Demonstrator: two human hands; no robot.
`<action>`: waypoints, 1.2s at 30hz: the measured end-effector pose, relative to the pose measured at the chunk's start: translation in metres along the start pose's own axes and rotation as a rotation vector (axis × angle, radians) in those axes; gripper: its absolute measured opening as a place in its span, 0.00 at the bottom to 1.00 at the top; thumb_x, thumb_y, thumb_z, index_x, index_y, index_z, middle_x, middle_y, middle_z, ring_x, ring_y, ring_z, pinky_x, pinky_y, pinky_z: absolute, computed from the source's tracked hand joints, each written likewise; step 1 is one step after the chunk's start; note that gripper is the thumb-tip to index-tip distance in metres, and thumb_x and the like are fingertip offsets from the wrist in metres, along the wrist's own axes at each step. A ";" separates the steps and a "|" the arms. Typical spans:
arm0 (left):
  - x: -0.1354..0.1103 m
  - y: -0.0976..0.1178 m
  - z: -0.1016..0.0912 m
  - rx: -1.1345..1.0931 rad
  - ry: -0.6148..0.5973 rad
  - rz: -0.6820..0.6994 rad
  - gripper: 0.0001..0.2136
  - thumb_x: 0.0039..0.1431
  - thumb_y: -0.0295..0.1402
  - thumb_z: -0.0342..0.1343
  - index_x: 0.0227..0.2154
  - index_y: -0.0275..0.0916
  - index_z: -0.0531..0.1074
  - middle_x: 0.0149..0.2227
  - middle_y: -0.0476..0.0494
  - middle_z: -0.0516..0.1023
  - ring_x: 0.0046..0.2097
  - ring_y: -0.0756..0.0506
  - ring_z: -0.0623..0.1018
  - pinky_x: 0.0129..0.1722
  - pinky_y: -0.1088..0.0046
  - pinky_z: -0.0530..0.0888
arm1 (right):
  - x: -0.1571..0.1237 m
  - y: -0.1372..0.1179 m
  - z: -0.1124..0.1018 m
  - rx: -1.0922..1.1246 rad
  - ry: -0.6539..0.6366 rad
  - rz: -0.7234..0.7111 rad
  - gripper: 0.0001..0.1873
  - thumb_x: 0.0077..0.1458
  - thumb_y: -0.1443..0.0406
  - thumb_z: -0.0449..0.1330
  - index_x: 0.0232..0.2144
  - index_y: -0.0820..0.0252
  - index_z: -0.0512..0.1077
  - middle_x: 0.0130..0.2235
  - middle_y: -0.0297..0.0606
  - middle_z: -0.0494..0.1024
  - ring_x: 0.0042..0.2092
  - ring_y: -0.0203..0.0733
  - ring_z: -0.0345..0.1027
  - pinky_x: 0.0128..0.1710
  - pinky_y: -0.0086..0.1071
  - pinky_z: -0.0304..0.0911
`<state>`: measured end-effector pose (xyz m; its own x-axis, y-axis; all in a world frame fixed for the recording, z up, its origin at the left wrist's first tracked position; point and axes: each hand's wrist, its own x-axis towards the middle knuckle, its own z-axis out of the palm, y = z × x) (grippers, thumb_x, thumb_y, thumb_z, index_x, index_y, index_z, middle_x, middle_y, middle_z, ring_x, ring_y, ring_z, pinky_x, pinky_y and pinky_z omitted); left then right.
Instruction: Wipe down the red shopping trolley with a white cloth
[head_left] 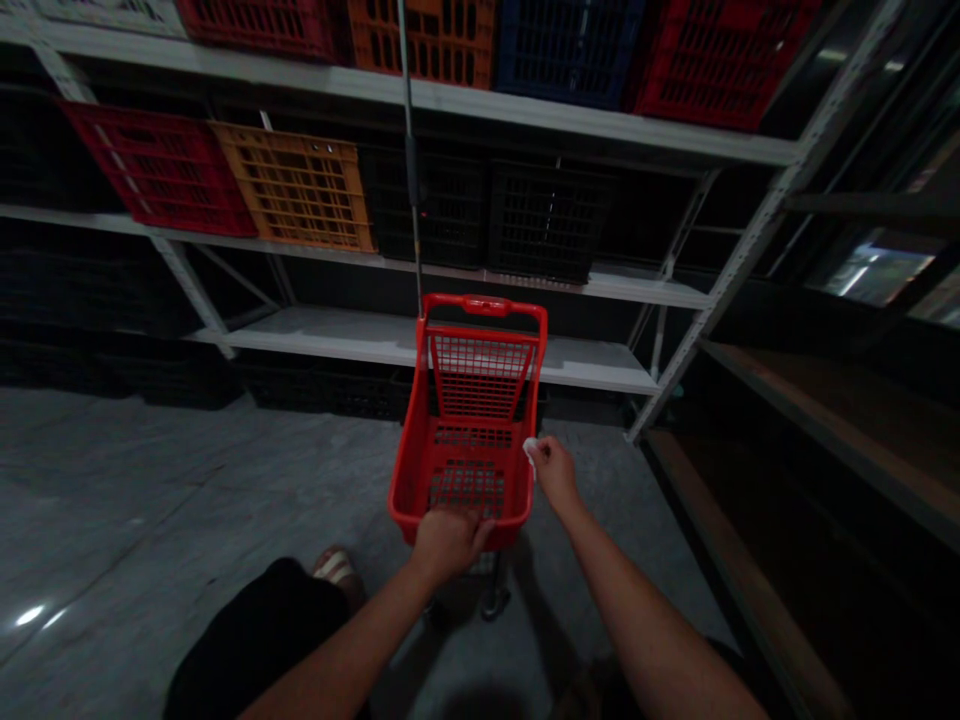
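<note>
In front of me stands a small red shopping cart (407,478) with a lattice floor and back, its handle (486,305) at the far end. My left hand (448,541) is closed over the near rim of the basket, fingers hooked inward. At the right side wall, my right hand (553,470) pinches a small white wipe (531,449), which could be tissue or cloth. The wipe is at the outer rim; whether it presses on the plastic I cannot tell. A thin pole (411,160) rises from the cart's far left corner.
A white metal rack (330,335) stands behind the cart, holding a yellow crate (304,190), a red crate (169,170), black crates (551,220) and others above. Wooden-edged shelves (832,420) run along the right. My sandalled foot (335,566) is on the grey floor (150,500).
</note>
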<state>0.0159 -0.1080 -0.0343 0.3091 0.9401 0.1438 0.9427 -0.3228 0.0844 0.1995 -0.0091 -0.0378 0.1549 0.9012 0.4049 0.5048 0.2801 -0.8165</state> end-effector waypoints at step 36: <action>-0.023 -0.050 -0.007 -0.063 -0.002 0.169 0.24 0.58 0.45 0.32 0.23 0.39 0.70 0.24 0.43 0.74 0.29 0.48 0.72 0.33 0.71 0.65 | -0.072 -0.019 0.017 0.212 -0.139 0.075 0.08 0.46 0.62 0.54 0.24 0.60 0.70 0.18 0.30 0.67 0.20 0.33 0.58 0.19 0.25 0.53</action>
<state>-0.0392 -0.1141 -0.0347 0.4625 0.8722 0.1591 0.8676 -0.4822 0.1211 0.1646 -0.0740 -0.0584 0.0593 0.9547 0.2915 0.3052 0.2607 -0.9159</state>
